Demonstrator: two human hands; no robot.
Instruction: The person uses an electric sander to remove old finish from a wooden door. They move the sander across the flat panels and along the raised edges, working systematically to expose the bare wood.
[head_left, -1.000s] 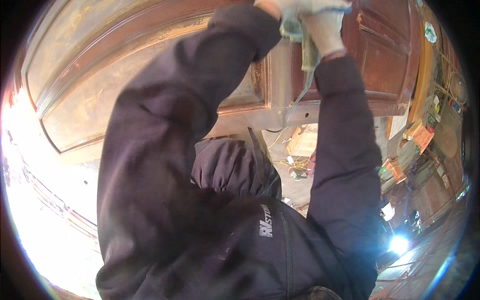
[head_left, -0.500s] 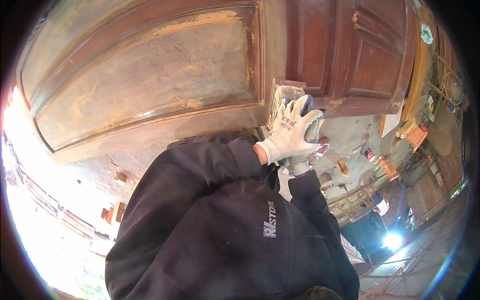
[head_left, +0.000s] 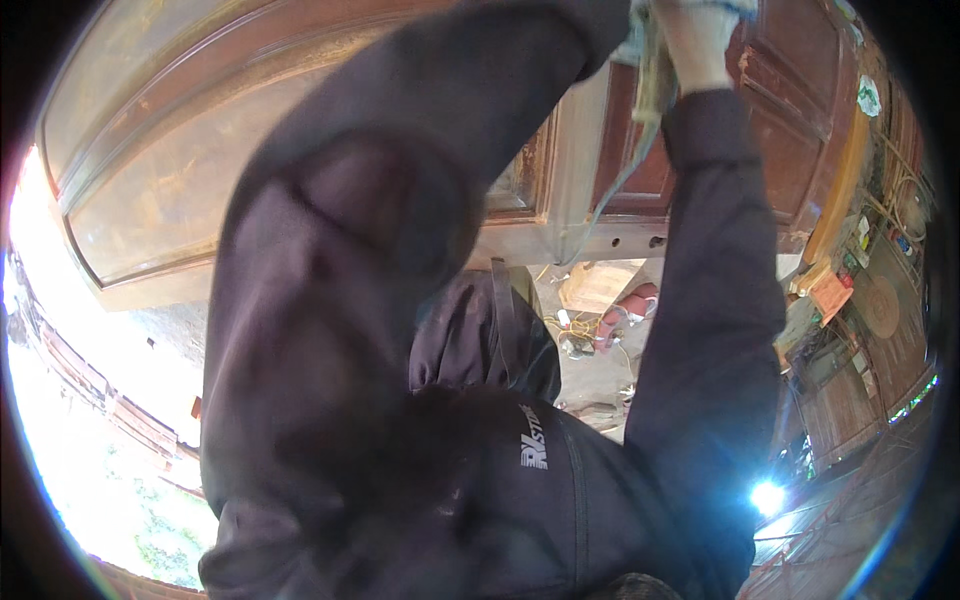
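Note:
Both my arms reach away to the top edge of the view, over a brown wooden door panel. My right hand, in a pale glove, closes on a corded power tool with a tan, greenish body; its fingertips are cut off by the frame. A thin pale cord trails from the tool down across the door's near edge. Only a sliver of my left hand shows beside the tool, past the dark sleeve, and its fingers are hidden. The tool's working end lies outside the picture.
Below the door's near edge are a wooden block, yellow cord and a reddish object. Carved orange wood and more boards stand at the right. A bright lamp shines at lower right.
Both hands have moved far forward from the door's near edge, up to the frame's top. The left arm now stretches across the panel. A trailing cord and items beneath the door have come into view.

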